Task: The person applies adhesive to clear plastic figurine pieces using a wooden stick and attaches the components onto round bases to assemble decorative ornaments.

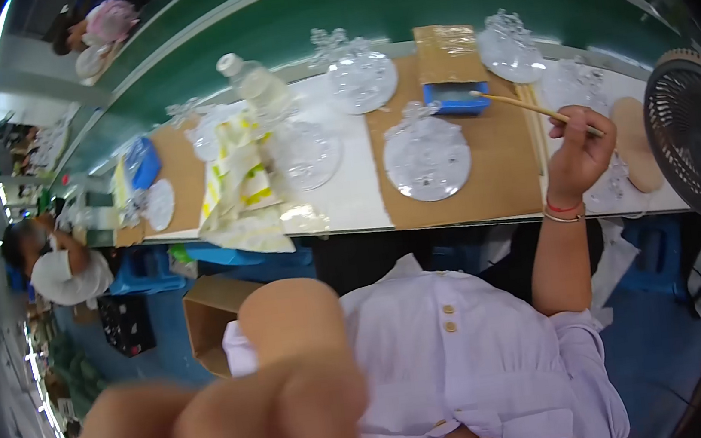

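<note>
Thin wooden-handled brush (535, 108), two o'clock in the view, gripped by the right hand (582, 149).
Right fingers close round the handle toward three o'clock; brush tip at the small blue container (460, 107), between one and two, contact unclear. Left hand (228, 432), seven o'clock: blurred, near the lens; whether it grasps anything cannot be told. Clear round plastic piece (428, 165): on brown cardboard (502, 180), at the container's seven o'clock. Bottle (260, 86): eleven o'clock. Black fan (691, 132): three o'clock.
</note>
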Motion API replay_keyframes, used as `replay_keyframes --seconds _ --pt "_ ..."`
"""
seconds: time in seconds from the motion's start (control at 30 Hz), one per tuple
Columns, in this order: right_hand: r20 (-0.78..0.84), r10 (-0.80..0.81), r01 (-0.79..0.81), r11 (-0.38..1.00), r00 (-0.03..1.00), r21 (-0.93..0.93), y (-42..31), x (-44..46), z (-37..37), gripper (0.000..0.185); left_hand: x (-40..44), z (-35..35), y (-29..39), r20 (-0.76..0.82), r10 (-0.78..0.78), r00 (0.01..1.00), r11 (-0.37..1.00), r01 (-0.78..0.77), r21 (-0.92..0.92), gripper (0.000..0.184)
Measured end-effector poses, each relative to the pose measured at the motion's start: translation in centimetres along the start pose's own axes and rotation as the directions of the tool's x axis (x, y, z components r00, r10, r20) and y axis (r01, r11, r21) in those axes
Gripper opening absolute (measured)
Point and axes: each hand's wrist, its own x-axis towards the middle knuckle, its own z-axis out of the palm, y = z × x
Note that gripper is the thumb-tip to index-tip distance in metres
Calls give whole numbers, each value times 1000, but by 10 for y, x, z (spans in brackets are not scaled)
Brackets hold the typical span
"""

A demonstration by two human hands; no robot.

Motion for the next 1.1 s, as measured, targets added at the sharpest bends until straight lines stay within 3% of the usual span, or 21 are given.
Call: replay_keyframes --seconds 0.03,0.07,0.1,0.13,0.2,0.27,0.33,0.37,0.4,0.47,0.5,0.53,0.57,0.63,0.67,0.73,0.77,0.87,1.0,1.1 --pt "29 -10 10 1000 1000 12 0 1 0 10 6 -5 1 -21 -1 1000 1000 0 -19 25" --pt "31 -14 15 1000 999 -13 1 3 1 10 12 -11 3 121 -223 967 974 224 1 19" --pt "70 -7 11 998 998 -58 2 3 1 10 18 -18 5 255 -431 865 900 433 52 16" --pt "108 3 8 995 994 -102 3 3 1 9 21 -26 6 246 -433 867 898 440 32 16" --pt "116 -14 37 979 993 -201 8 5 3 8 28 -45 8 547 -310 778 833 499 -238 20" --pt "195 -23 92 930 981 -355 13 7 8 8 35 -72 21 823 -383 419 438 867 -238 25" --pt "249 10 99 901 969 -423 14 12 18 9 24 -95 12 813 -490 314 227 947 -229 14" --pt "302 43 111 874 952 -474 15 14 24 9 14 -113 16 753 -536 381 433 890 -143 16" --pt "302 43 113 870 952 -481 18 15 28 9 1 -136 22 691 -558 460 610 792 -34 32" --pt "355 40 148 862 934 -484 24 16 35 10 -25 -195 32 512 -715 476 558 830 9 35" --pt "358 41 151 858 933 -492 27 17 38 10 -37 -194 41 121 -849 514 517 760 393 35" --pt "384 48 158 859 922 -487 29 17 39 11 -50 -191 49 -277 -757 591 274 673 687 36" --pt "411 55 165 861 910 -482 30 18 41 11 -61 -204 50 -279 -758 590 281 680 677 36" --pt "425 59 174 855 903 -488 33 19 44 11 -76 -225 47 -258 -706 659 70 428 901 26" --pt "433 61 176 856 899 -486 33 20 46 11 -79 -231 46 -260 -706 659 77 436 897 26" --pt "448 63 189 847 892 -496 32 22 48 11 -78 -234 35 -167 -738 654 -157 74 985 23" --pt "459 64 197 844 886 -499 31 23 49 11 -76 -236 28 -130 -733 668 -178 -4 984 31" --pt "422 128 115 855 898 -505 26 25 51 11 -80 -245 14 -223 -710 668 -190 122 974 43" --pt "389 88 105 888 917 -448 24 23 49 10 -81 -252 2 -146 -734 664 -113 92 989 39" --pt "438 50 196 845 898 -498 21 27 47 10 -87 -255 -3 -134 -710 691 -89 101 991 31"
